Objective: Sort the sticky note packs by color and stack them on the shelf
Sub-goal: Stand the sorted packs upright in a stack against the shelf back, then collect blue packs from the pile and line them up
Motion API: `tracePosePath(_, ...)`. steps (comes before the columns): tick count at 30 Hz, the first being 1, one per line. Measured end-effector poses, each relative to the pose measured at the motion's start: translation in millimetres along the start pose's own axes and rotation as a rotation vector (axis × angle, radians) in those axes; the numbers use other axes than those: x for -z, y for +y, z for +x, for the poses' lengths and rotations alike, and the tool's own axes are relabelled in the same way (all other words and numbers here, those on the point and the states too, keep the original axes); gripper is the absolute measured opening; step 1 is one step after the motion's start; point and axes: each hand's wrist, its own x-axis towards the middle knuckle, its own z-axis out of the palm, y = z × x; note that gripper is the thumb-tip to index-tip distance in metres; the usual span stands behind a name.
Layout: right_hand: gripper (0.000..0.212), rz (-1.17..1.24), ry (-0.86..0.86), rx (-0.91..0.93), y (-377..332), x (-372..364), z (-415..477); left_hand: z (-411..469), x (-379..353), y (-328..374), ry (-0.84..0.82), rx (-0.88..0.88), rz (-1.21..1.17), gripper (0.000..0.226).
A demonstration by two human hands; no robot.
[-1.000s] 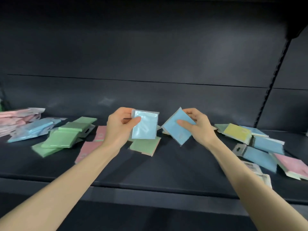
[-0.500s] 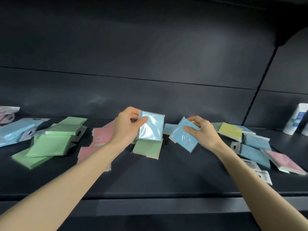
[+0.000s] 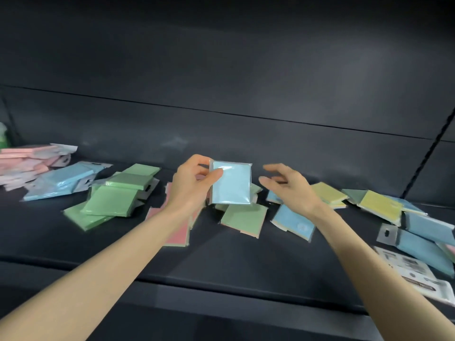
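My left hand (image 3: pixel 190 183) pinches a light blue sticky note pack (image 3: pixel 231 183) upright above the dark shelf (image 3: pixel 221 262). My right hand (image 3: pixel 288 184) hovers just right of it, fingers spread and holding nothing. Below that hand a blue pack (image 3: pixel 294 221) lies flat on the shelf. A green pack (image 3: pixel 243 219) lies under the held one. Green packs (image 3: pixel 110 200) are piled at the left, with a blue pile (image 3: pixel 61 182) and a pink pile (image 3: pixel 27 163) further left. Pink packs (image 3: pixel 178 232) lie under my left forearm.
Mixed yellow packs (image 3: pixel 380 204) and blue packs (image 3: pixel 423 239) lie scattered at the right, with a white printed pack (image 3: pixel 413 274) near the shelf's front edge. The dark back panel (image 3: pixel 221 94) rises behind. A green object (image 3: pixel 3 136) shows at the far left.
My right hand has let go of its blue pack, which now lies on the shelf, and has lifted with fingers spread. My left hand keeps its light blue pack.
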Motion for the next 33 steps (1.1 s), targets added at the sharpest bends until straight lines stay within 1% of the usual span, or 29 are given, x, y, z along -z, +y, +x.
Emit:
tracePosePath(3, 0.034, 0.219, -0.089, 0.052, -32.1, -25.3, 4.9, -2.5, 21.6, 0.6, 0.020, -0.029, 0.011, 0.014)
tracePosePath(8, 0.033, 0.313, -0.127, 0.115, -74.8, -68.2, 17.4, -3.2, 73.4, -6.3, 0.075, 0.014, -0.023, 0.012)
tracePosePath(12, 0.029, 0.282, -0.132, 0.141, -105.7, -109.2, 29.1, 1.3, 125.3, -14.6, 0.081, 0.044, -0.010, 0.025)
tracePosePath(15, 0.031, 0.279, -0.129, 0.136, -130.9, -145.1, 39.3, 9.8, 167.7, -24.0, 0.057, 0.062, -0.015, 0.025)
tracePosePath(19, 0.033, 0.273, -0.118, 0.117, -169.4, -200.8, 55.4, 25.6, 232.6, -41.9, 0.037, 0.089, 0.059, 0.024)
tracePosePath(22, 0.037, 0.222, -0.126, 0.099, -195.0, -243.6, 66.7, 37.5, 278.6, -61.4, 0.017, 0.147, 0.096, 0.024)
tracePosePath(24, 0.037, 0.147, -0.141, 0.081, -207.7, -269.0, 72.4, 45.2, 303.8, -74.4, -0.002, 0.178, 0.155, 0.025)
tracePosePath(26, 0.033, 0.078, -0.157, 0.072, -217.5, -288.7, 77.1, 51.4, 323.6, -85.1, -0.022, 0.196, 0.200, 0.026)
tracePosePath(30, 0.032, -0.001, -0.200, 0.042, -230.7, -316.4, 82.8, 57.8, 346.7, -101.8, -0.078, 0.205, 0.309, 0.038)
tracePosePath(33, 0.031, -0.070, -0.259, 0.021, -236.2, -329.0, 84.4, 57.6, 356.0, -112.0, -0.132, 0.182, 0.484, 0.042)
